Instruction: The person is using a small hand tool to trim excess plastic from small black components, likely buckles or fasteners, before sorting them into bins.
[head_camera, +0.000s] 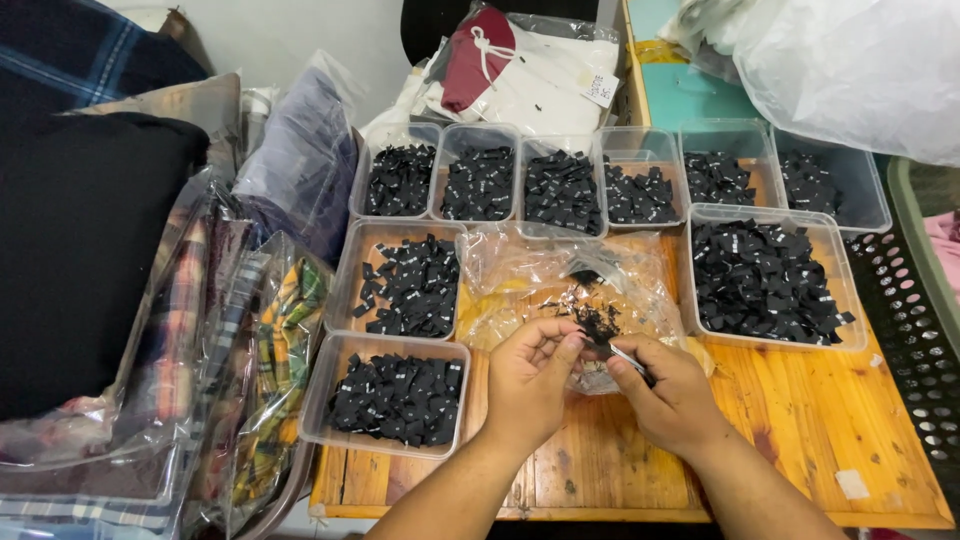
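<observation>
We hold both hands together over the wooden table, just in front of a clear plastic bag that lies open there. Our right hand pinches a small black tag between thumb and forefinger, closed on it. Our left hand meets it from the other side, fingertips curled in and touching the same tag near a loose heap of tags in the bag, just beyond the grip. Left of the grip sit two tubs of black tags, a near tub and a mid tub. Right of the grip and a little further off stands a large tub, also full. Beyond the bag runs a back row of tubs.
</observation>
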